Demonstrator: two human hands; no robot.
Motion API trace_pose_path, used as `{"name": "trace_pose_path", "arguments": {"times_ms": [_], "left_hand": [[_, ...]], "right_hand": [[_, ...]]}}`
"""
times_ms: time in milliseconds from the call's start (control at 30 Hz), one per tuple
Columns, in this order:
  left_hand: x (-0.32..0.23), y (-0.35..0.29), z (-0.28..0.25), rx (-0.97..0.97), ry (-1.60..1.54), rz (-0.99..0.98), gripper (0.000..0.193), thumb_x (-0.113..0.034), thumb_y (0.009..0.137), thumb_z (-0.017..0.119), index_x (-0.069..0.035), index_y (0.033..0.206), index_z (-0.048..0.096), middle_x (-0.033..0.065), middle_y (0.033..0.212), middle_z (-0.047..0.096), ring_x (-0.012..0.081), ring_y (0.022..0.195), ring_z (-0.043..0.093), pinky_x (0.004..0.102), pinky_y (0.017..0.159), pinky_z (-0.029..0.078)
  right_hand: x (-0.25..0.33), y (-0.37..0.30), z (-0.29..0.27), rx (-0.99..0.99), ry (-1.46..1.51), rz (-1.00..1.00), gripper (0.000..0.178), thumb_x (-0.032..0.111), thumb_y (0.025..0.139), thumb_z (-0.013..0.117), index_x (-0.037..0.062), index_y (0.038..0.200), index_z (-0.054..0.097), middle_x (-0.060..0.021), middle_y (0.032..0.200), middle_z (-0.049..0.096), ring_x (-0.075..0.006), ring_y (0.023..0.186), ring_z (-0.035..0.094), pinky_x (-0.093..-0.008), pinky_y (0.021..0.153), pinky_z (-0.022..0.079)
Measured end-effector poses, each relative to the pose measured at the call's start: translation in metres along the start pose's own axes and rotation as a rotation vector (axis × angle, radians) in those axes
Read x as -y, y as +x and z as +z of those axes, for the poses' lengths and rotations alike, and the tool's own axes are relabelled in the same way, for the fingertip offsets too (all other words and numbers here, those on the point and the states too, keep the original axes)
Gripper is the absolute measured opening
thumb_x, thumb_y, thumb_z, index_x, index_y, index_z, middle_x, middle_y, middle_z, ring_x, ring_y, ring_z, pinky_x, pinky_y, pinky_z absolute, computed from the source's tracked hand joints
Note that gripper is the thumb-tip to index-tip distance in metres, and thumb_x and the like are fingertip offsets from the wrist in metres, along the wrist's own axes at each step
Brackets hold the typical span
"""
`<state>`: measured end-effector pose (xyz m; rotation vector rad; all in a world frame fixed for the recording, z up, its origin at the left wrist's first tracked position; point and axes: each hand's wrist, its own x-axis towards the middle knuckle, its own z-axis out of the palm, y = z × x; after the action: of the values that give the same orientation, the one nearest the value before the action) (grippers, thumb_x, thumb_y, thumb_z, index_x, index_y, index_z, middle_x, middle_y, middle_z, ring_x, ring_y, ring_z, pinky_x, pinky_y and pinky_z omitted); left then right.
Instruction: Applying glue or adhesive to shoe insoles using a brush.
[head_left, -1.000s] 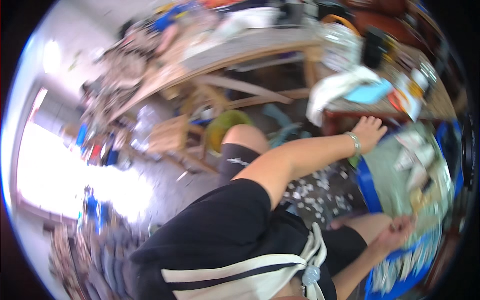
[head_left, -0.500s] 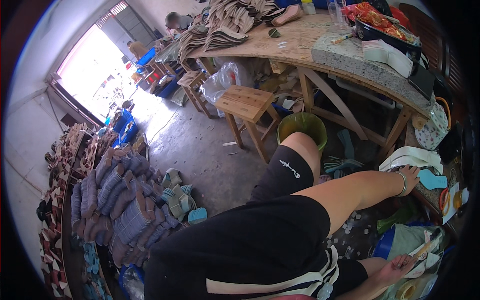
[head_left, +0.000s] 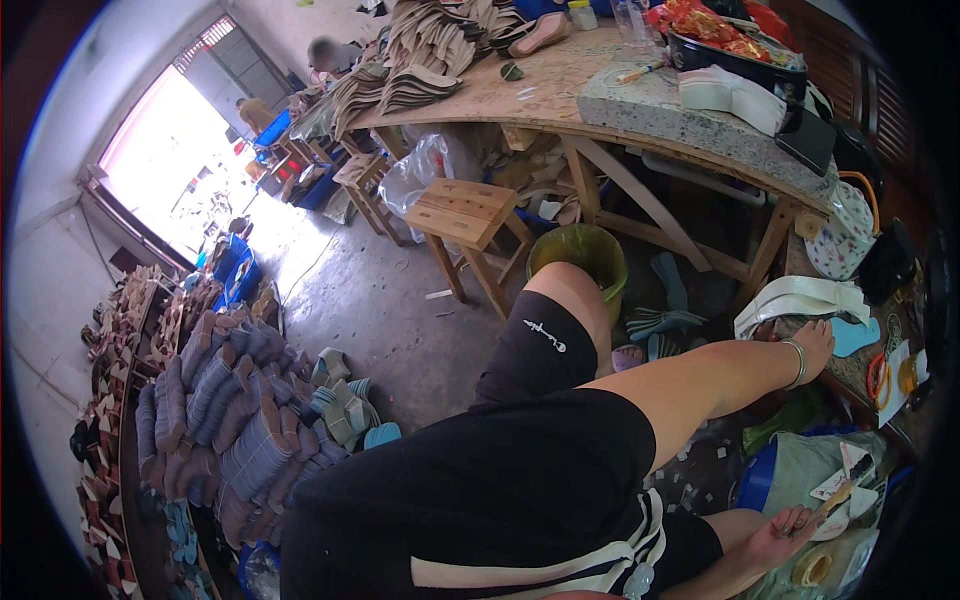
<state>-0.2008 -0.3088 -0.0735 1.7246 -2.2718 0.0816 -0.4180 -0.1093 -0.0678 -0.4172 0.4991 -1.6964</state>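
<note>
My left hand, with a silver bangle at the wrist, lies at the front edge of the right-hand bench. Its fingers are stretched out beside a stack of curved white pieces. A light-blue, sole-shaped piece lies just past the fingertips. Lower right, my right hand is closed round the thin wooden handle of what looks like a brush. The brush is over a blue tub lined with pale cloth, where white scraps lie. Its far end is hard to make out against them.
A wooden stool and a green bucket stand ahead of my knee. A long workbench carries stacked sole pieces and a stone slab. Bundled grey-purple soles are piled at left. Small scraps litter the floor nearby.
The whole view has shifted, so most things sit farther left. My left hand stays beside the white stack. The brush in my right hand has changed its angle, its dark end showing less.
</note>
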Motion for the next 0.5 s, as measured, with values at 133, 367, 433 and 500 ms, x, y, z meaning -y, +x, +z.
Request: {"name": "trace_pose_path", "arguments": {"times_ms": [133, 367, 433, 500], "left_hand": [[-0.005, 0.009, 0.017, -0.019, -0.014, -0.018, 0.054, -0.017, 0.081, 0.051, 0.005, 0.129, 0.042, 0.0299, 0.138, 0.033, 0.0379, 0.125, 0.038, 0.0426, 0.1, 0.034], [-0.002, 0.017, 0.014, 0.108, 0.047, 0.084, 0.035, -0.015, 0.079, 0.052, 0.002, 0.109, 0.06, 0.02, 0.112, 0.055, 0.0353, 0.109, 0.048, 0.0429, 0.087, 0.044], [-0.003, 0.02, 0.007, 0.133, -0.01, 0.118, 0.032, -0.015, 0.079, 0.053, 0.002, 0.104, 0.063, 0.0178, 0.106, 0.058, 0.0347, 0.106, 0.049, 0.0424, 0.084, 0.046], [-0.001, 0.026, 0.001, 0.159, -0.172, 0.039, 0.038, -0.015, 0.079, 0.053, 0.004, 0.11, 0.059, 0.022, 0.113, 0.055, 0.0356, 0.108, 0.049, 0.0407, 0.086, 0.046]], "right_hand": [[0.003, 0.001, -0.008, 0.03, 0.034, -0.009, 0.029, 0.013, 0.095, 0.048, -0.0023, 0.12, 0.043, 0.0001, 0.072, 0.032, -0.0074, 0.056, 0.028, -0.0201, 0.047, 0.024], [0.005, 0.0, -0.011, 0.042, 0.061, -0.013, 0.03, 0.013, 0.095, 0.047, -0.0022, 0.12, 0.042, -0.0001, 0.073, 0.033, -0.0078, 0.058, 0.028, -0.0204, 0.047, 0.024], [0.005, 0.0, -0.012, 0.007, 0.049, -0.015, 0.03, 0.012, 0.095, 0.047, -0.0022, 0.12, 0.042, -0.0001, 0.073, 0.033, -0.0078, 0.058, 0.028, -0.0204, 0.047, 0.024], [0.004, 0.002, -0.016, -0.014, 0.042, -0.012, 0.03, 0.012, 0.095, 0.048, -0.0022, 0.121, 0.042, -0.0001, 0.073, 0.033, -0.0077, 0.058, 0.028, -0.0204, 0.047, 0.024]]}}
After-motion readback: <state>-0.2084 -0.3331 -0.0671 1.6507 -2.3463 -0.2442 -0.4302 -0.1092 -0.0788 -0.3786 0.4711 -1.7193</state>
